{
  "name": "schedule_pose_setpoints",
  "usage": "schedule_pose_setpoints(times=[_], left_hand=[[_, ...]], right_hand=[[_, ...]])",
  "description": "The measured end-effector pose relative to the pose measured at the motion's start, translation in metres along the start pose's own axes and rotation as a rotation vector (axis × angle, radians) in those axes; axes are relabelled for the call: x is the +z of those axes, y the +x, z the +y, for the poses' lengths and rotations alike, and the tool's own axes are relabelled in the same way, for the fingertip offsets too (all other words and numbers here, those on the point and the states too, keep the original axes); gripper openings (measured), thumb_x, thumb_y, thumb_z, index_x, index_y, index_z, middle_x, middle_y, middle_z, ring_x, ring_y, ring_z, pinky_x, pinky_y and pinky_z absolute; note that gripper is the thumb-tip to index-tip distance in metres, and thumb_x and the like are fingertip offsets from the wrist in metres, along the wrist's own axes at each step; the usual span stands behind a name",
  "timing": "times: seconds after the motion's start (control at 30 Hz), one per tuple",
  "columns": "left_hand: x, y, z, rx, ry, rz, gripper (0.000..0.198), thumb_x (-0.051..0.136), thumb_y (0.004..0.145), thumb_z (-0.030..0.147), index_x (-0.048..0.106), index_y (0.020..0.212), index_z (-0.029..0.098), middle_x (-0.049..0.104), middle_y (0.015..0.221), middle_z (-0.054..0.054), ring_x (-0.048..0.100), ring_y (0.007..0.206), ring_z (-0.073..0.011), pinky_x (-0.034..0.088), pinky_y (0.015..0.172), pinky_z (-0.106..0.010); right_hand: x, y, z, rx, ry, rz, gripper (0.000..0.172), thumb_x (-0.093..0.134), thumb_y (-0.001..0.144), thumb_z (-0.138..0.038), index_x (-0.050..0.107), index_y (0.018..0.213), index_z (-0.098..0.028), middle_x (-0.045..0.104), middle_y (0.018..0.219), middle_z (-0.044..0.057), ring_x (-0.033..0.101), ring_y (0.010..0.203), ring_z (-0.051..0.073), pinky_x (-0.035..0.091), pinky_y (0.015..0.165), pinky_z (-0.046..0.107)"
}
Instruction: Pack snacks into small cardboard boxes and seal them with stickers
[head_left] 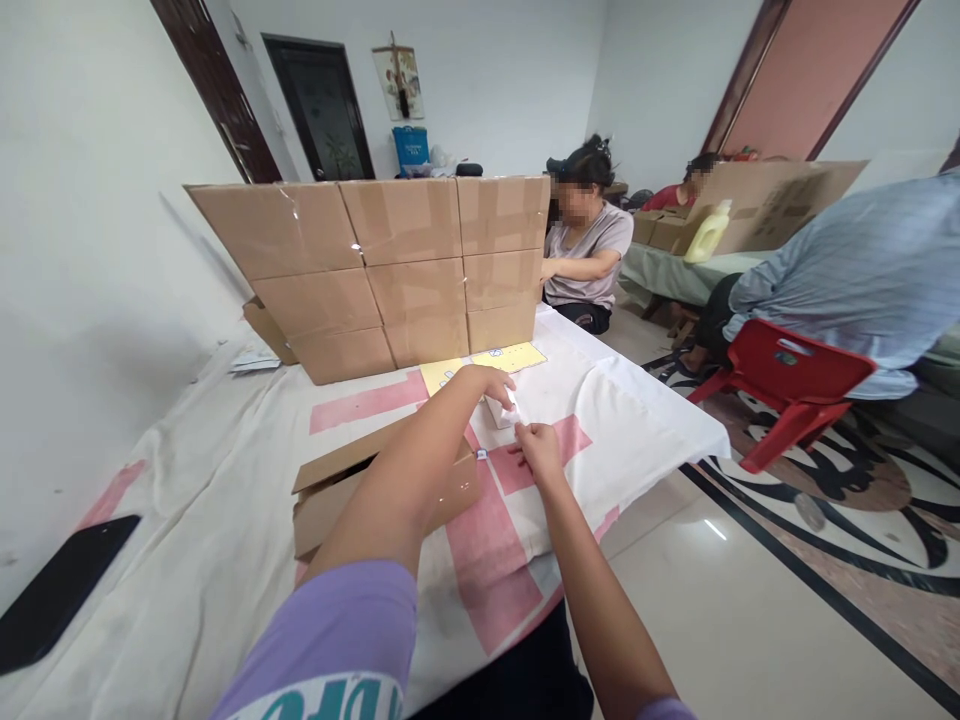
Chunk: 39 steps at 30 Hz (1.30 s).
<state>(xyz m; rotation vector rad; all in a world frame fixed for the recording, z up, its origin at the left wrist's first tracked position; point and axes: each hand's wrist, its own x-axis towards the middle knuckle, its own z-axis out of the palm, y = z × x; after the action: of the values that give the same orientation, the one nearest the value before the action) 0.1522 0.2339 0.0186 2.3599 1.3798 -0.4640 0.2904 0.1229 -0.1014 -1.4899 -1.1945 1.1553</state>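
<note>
My left hand [491, 385] reaches forward over the table, its fingers closed on a small white item [509, 408] that rests on the white-and-pink cloth [225, 520]. My right hand [537, 448] sits just right of it, fingers pinched together near the same white item; what they grip is too small to name. A low open cardboard box [330, 495] lies under my left forearm. A yellow sheet [517, 357] with small white pieces lies just beyond my hands.
A wall of stacked cardboard boxes [397, 270] stands at the table's far side. A black phone [60, 590] lies at the near left. Other people sit beyond and to the right, one on a red chair [795, 385].
</note>
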Motion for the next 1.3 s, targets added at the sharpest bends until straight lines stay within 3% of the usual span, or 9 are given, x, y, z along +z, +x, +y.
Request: schedule_pose_setpoints(times=[0.7,0.97,1.3], left_hand=[[0.004,0.006,-0.003,0.006,-0.007,0.011,0.045,0.063,0.095,0.041,0.057,0.134,0.021,0.052,0.145,-0.012,0.055,0.127,-0.0290,0.047,0.106,-0.055],[0.003,0.002,-0.008,-0.023,-0.137,-0.081,0.043,0.062,0.095,0.040,0.057,0.133,0.020,0.058,0.136,-0.011,0.062,0.114,-0.0248,0.056,0.094,-0.047],[0.002,0.003,-0.008,-0.055,-0.155,-0.088,0.047,0.063,0.095,0.040,0.054,0.137,0.021,0.053,0.143,-0.012,0.058,0.123,-0.0279,0.051,0.101,-0.052]], right_hand=[[0.000,0.005,0.006,0.007,0.014,-0.006,0.028,0.058,0.083,-0.035,0.052,0.059,-0.021,0.068,0.053,0.004,0.052,0.032,0.012,0.037,0.035,0.023],[0.000,0.006,0.008,0.000,0.004,0.002,0.028,0.058,0.082,-0.035,0.051,0.059,-0.021,0.068,0.053,0.004,0.052,0.033,0.012,0.039,0.036,0.023],[0.000,0.007,0.010,-0.008,-0.017,-0.010,0.029,0.058,0.082,-0.038,0.053,0.060,-0.021,0.070,0.056,0.005,0.053,0.034,0.012,0.038,0.037,0.022]])
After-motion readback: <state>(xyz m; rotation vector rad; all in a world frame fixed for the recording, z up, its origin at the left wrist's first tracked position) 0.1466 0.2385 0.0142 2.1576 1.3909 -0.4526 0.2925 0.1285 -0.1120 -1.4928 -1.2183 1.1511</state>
